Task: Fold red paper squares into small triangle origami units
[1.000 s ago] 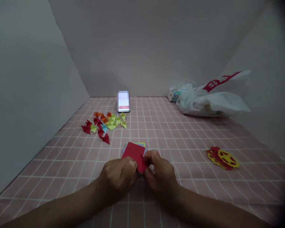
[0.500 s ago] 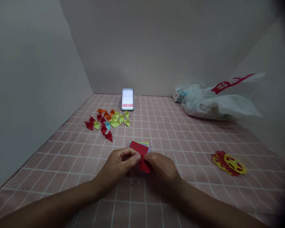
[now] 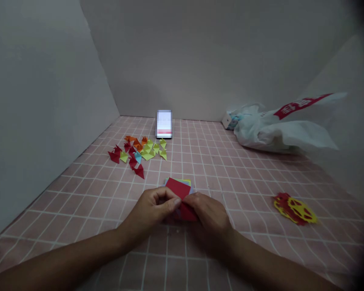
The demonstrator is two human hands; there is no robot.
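Low in the middle of the head view, my left hand [image 3: 154,210] pinches a small folded piece of red origami paper [image 3: 188,213] between thumb and fingers. My right hand [image 3: 210,214] is closed on the right side of the same piece, its fingertips close to my left thumb. Parts of the folds are hidden by my fingers. Just beyond and under the hands lies a stack of coloured paper [image 3: 178,186], with a red sheet uppermost and yellow and bluish edges showing beneath it.
Several folded paper birds [image 3: 147,150] in red, orange, yellow and blue stand at the back left. Behind them a lit phone [image 3: 164,123] is propped upright. Red and yellow paper cutouts [image 3: 295,209] lie at right; a white plastic bag [image 3: 269,131] and a box [image 3: 229,120] sit behind.
The lower part of the red piece between my hands has turned, from a narrow point to a wider shape reaching right. Both hands have stayed almost in place. The view has shifted slightly.
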